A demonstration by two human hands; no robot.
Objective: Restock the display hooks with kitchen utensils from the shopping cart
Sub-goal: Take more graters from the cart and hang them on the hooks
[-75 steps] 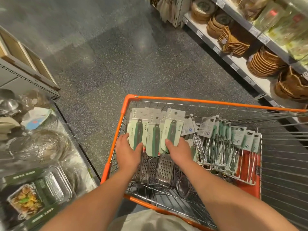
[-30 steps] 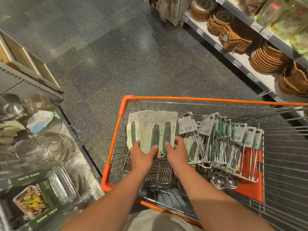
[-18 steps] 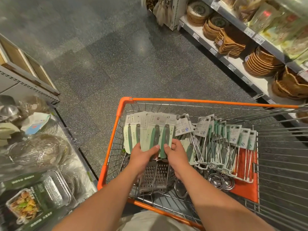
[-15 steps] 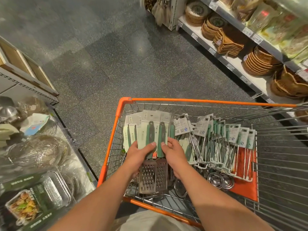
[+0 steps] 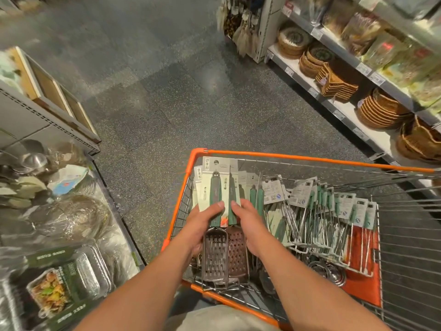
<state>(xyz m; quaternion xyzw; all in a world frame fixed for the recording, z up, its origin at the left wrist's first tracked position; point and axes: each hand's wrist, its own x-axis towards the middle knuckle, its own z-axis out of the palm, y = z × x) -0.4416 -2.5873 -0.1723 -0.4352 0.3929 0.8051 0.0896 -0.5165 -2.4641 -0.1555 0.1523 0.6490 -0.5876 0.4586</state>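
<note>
An orange-rimmed wire shopping cart [image 5: 310,158] stands in front of me. At its left end, both hands hold a gathered stack of carded graters [image 5: 216,185] with green handles and steel blades. My left hand [image 5: 202,219] grips the stack's left side, thumb on the front card. My right hand [image 5: 248,219] grips the right side. The stack is raised, its card tops above the cart rim. To the right in the cart lie several carded green-handled wire utensils [image 5: 329,211]. No display hooks are in view.
A low shelf on my left holds wrapped metal bowls [image 5: 71,218] and foil trays [image 5: 69,280]. Shelving on the right carries woven baskets [image 5: 379,111]. Small steel cups [image 5: 331,271] lie on the cart bottom. Speckled grey floor [image 5: 179,96] stretches ahead.
My hands drew the spread-out graters together into one stack and lifted it up and toward the cart's left corner. The view tilted slightly.
</note>
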